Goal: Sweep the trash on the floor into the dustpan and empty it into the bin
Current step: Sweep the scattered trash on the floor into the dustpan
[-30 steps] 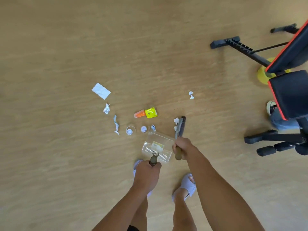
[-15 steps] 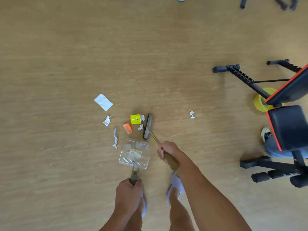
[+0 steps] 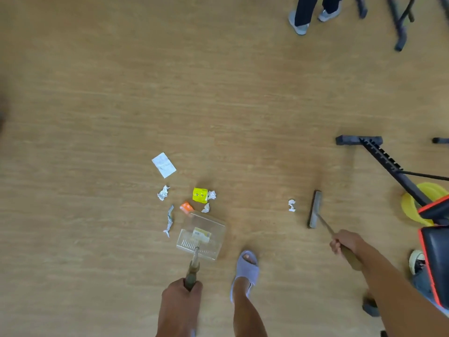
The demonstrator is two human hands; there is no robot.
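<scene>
trash scattered on wood floor

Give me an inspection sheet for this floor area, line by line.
Surface: wooden floor, bare apart from litter.
Job's things: clear dustpan on the floor; broom head right of a lone paper scrap; bin not seen.
Clutter: flat white paper, crumpled paper, twisted strip, yellow wrapper, orange piece.
Grippers: left hand grips the dustpan handle; right hand grips the broom handle.
Cables: nothing seen.
Surroundings: black and red bench, yellow ring, another person's legs.
</scene>
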